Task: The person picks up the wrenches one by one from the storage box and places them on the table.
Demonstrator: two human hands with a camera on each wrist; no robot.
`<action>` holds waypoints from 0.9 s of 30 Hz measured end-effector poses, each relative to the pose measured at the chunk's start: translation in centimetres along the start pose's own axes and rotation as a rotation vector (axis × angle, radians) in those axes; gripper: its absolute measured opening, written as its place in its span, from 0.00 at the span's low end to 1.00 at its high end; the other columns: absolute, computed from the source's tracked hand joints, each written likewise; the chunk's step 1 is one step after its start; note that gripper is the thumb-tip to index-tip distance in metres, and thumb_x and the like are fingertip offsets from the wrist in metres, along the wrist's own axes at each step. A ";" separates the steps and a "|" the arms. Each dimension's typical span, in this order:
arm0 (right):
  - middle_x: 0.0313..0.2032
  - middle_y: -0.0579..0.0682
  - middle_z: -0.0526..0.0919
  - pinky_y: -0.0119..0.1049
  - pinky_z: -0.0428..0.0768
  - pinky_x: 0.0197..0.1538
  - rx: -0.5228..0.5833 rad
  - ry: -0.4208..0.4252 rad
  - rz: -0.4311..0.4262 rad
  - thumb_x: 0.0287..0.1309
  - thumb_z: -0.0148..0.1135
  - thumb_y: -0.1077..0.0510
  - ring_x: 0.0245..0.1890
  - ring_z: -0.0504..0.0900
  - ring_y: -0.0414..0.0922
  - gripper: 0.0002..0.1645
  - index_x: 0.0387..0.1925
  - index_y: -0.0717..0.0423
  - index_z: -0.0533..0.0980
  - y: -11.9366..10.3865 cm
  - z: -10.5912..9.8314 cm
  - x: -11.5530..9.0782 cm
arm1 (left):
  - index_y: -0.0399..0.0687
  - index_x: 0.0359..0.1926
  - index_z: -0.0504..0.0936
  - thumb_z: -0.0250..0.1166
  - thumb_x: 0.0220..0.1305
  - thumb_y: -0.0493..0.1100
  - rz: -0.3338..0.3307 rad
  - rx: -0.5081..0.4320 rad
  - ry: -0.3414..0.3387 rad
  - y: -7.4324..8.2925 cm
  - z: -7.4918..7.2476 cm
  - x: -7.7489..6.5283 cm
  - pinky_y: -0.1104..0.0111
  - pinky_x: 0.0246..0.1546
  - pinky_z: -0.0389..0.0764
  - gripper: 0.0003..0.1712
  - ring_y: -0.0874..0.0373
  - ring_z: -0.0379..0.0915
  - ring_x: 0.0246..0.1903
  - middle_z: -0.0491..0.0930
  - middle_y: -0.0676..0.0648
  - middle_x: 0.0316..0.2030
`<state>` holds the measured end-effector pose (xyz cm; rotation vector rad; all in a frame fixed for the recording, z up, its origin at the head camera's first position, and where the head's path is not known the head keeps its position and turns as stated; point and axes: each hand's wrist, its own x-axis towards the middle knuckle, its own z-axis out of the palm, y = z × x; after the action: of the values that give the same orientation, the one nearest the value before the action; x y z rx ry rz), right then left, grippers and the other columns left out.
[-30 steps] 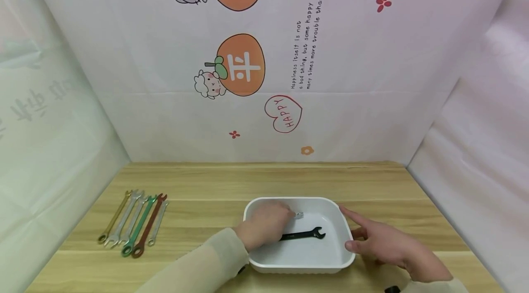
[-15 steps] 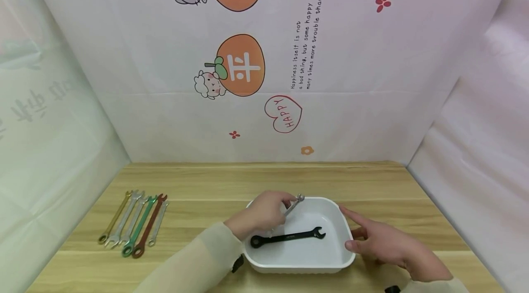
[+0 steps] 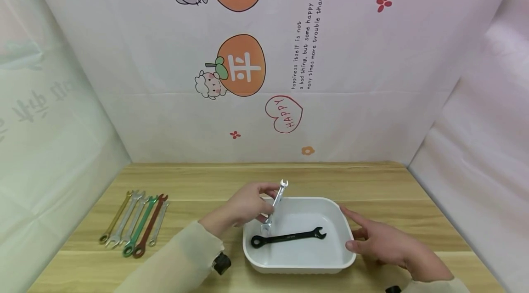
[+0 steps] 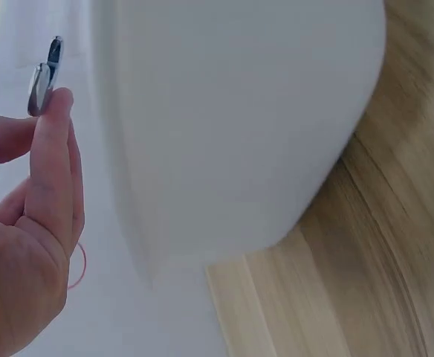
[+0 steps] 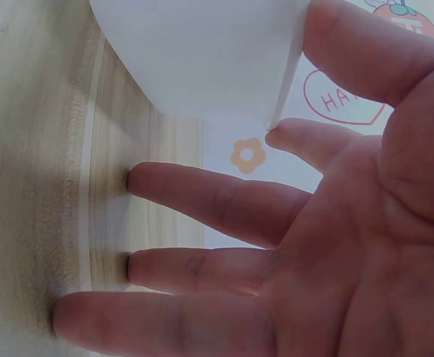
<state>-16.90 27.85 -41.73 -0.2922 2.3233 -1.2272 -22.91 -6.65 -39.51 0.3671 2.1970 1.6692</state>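
In the head view my left hand (image 3: 248,203) pinches a small silver combination wrench (image 3: 278,199), tilted with its open end up, over the left part of a white rectangular tub (image 3: 310,256). The left wrist view shows one end of that wrench (image 4: 42,85) sticking out past the fingertips. A black combination wrench (image 3: 289,237) lies on the tub's floor. At the tub's right side, my right hand (image 3: 384,240) touches the rim with thumb and index finger. Its other fingers (image 5: 202,268) are straight and spread, tips down at the tabletop.
To the left, several combination wrenches lie side by side on the wooden table (image 3: 198,183), among them a gold one (image 3: 115,218), a green one (image 3: 140,225) and a red one (image 3: 149,226). A printed white cloth (image 3: 186,118) hangs behind the table and along both sides.
My left hand has lifted the silver wrench from inside the tub and moved up and left, turning it more upright. The black wrench has come fully into sight. The right hand stays put.
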 end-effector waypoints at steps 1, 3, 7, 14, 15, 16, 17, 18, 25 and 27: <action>0.56 0.67 0.77 0.63 0.79 0.38 -0.002 0.001 0.002 0.61 0.69 0.50 0.56 0.75 0.66 0.56 0.80 0.46 0.45 0.0 0.0 0.0 | 0.47 0.62 0.79 0.64 0.49 0.21 -0.006 -0.011 0.012 0.0 -0.2 -0.1 0.59 0.28 0.85 0.37 0.51 0.78 0.33 0.77 0.45 0.46; 0.56 0.66 0.77 0.63 0.79 0.39 -0.003 0.002 0.006 0.61 0.69 0.50 0.56 0.75 0.66 0.56 0.80 0.46 0.46 0.0 0.0 0.1 | 0.46 0.64 0.77 0.65 0.49 0.21 -0.015 -0.029 0.032 -0.1 -0.8 -0.3 0.59 0.29 0.85 0.38 0.50 0.79 0.32 0.77 0.44 0.47; 0.56 0.66 0.77 0.63 0.79 0.39 -0.010 0.003 0.010 0.61 0.69 0.49 0.56 0.75 0.66 0.56 0.80 0.46 0.46 0.0 0.0 0.1 | 0.42 0.66 0.75 0.66 0.49 0.22 -0.012 -0.066 0.076 -0.4 -2.0 -0.6 0.59 0.30 0.85 0.39 0.49 0.79 0.32 0.76 0.42 0.50; 0.56 0.66 0.78 0.63 0.79 0.40 -0.006 -0.003 -0.004 0.61 0.69 0.50 0.56 0.75 0.66 0.55 0.80 0.46 0.46 0.1 0.1 0.1 | 0.41 0.66 0.75 0.65 0.48 0.22 -0.032 -0.034 0.193 -2.1 -5.3 -1.6 0.58 0.30 0.85 0.40 0.50 0.78 0.30 0.75 0.41 0.51; 0.57 0.66 0.78 0.63 0.79 0.40 -0.004 -0.003 -0.004 0.62 0.69 0.50 0.56 0.75 0.66 0.55 0.80 0.46 0.46 0.1 0.1 0.1 | 0.41 0.66 0.75 0.64 0.48 0.22 -0.037 -0.020 0.206 -2.5 -5.8 -1.9 0.57 0.30 0.85 0.40 0.50 0.78 0.29 0.75 0.41 0.51; 0.57 0.66 0.78 0.63 0.79 0.40 -0.005 -0.002 -0.006 0.62 0.69 0.50 0.56 0.75 0.66 0.55 0.80 0.46 0.45 0.2 0.1 0.1 | 0.41 0.66 0.75 0.64 0.48 0.22 -0.043 -0.001 0.219 -2.8 -6.3 -2.2 0.57 0.30 0.85 0.39 0.49 0.78 0.28 0.75 0.41 0.51; 0.57 0.66 0.77 0.63 0.79 0.40 -0.003 -0.001 -0.007 0.62 0.68 0.50 0.56 0.74 0.66 0.55 0.80 0.46 0.45 0.2 0.1 0.1 | 0.41 0.66 0.75 0.64 0.48 0.22 -0.047 0.016 0.231 -3.2 -6.8 -2.5 0.57 0.30 0.85 0.39 0.49 0.77 0.28 0.75 0.41 0.50; 0.57 0.65 0.77 0.63 0.79 0.40 -0.002 -0.001 -0.005 0.62 0.68 0.50 0.56 0.74 0.66 0.55 0.80 0.45 0.45 0.2 0.1 0.0 | 0.41 0.66 0.75 0.64 0.48 0.21 -0.054 0.028 0.244 -3.5 -7.3 -2.8 0.57 0.30 0.85 0.39 0.49 0.77 0.27 0.76 0.41 0.50; 0.57 0.65 0.78 0.62 0.79 0.39 -0.006 0.003 -0.006 0.62 0.68 0.50 0.56 0.74 0.66 0.55 0.80 0.45 0.45 0.2 0.1 -0.1 | 0.36 0.68 0.71 0.60 0.51 0.23 -0.119 0.145 0.284 -6.0 -10.8 -5.6 0.68 0.18 0.76 0.39 0.58 0.65 0.17 0.76 0.39 0.51; 0.56 0.64 0.78 0.62 0.80 0.39 -0.011 0.006 -0.003 0.62 0.68 0.50 0.56 0.75 0.65 0.55 0.80 0.45 0.45 0.2 0.0 -0.1 | 0.33 0.68 0.69 0.58 0.51 0.23 -0.143 0.183 0.279 -6.6 -11.6 -6.5 0.70 0.17 0.72 0.39 0.59 0.62 0.16 0.76 0.38 0.51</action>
<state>-16.77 27.95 -41.83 -0.2970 2.3363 -1.2182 -22.02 -21.21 -42.30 0.0201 2.5204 1.5248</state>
